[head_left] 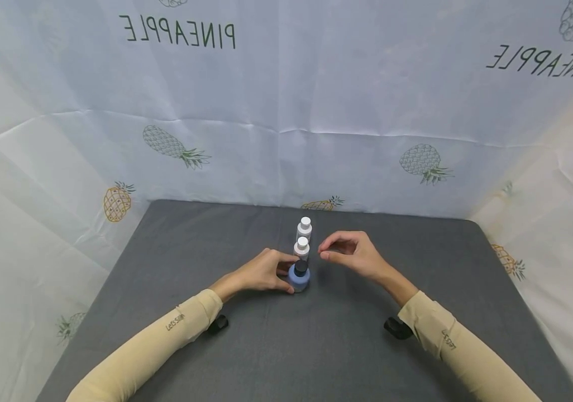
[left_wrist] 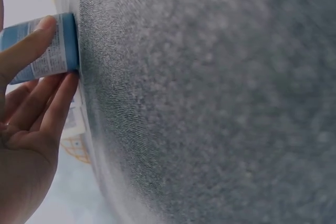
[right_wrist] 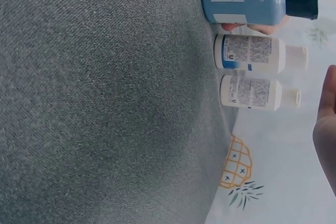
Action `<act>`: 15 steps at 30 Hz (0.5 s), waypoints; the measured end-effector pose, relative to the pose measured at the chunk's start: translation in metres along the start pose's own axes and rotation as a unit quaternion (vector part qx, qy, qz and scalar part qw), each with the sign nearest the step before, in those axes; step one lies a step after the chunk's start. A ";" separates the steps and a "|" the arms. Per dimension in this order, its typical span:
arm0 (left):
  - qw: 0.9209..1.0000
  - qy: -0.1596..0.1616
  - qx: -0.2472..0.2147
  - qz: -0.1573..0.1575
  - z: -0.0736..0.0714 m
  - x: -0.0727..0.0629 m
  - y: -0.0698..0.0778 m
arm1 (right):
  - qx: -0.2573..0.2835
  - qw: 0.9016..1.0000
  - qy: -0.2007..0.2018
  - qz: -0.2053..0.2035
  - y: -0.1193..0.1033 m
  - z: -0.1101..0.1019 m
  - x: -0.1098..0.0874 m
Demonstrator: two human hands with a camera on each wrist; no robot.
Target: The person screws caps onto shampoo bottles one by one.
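Observation:
A blue bottle (head_left: 299,277) with a black cap stands upright at the front of a short row. My left hand (head_left: 264,271) grips it from the left; in the left wrist view the thumb lies across the label of the bottle (left_wrist: 44,51) and fingers are on its other side. Just behind are two white bottles with white caps, the nearer one (head_left: 301,249) and the farther one (head_left: 304,229). To their right, apart from them, my right hand (head_left: 359,255) hovers with fingers loosely bent and nothing in them. The right wrist view shows all three bottles' labels.
A dark grey cloth covers the table (head_left: 316,346). Behind it and along both sides hangs a white curtain (head_left: 276,84) printed with pineapples. Black straps or devices (head_left: 398,328) sit under the wrists.

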State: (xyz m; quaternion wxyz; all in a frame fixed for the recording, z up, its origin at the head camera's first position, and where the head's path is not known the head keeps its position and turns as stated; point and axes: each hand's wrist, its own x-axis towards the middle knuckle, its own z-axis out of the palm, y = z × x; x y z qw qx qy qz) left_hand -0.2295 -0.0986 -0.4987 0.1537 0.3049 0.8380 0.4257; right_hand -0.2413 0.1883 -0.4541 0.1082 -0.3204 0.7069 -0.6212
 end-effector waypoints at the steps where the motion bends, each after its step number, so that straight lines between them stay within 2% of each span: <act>1: 1.000 -0.001 0.000 0.000 0.000 0.000 0.000 | -0.001 1.000 -0.001 0.000 0.000 0.000 0.000; 10: 1.000 -0.005 -0.013 0.007 -0.003 -0.004 0.000 | -0.010 1.000 0.001 0.011 0.003 0.001 -0.002; 13: 1.000 -0.014 -0.002 0.005 -0.013 -0.008 0.001 | -0.017 1.000 0.005 0.010 0.002 -0.001 -0.003; 15: 1.000 -0.017 0.019 0.000 -0.024 -0.012 0.004 | -0.029 0.999 0.018 0.013 0.000 -0.003 -0.002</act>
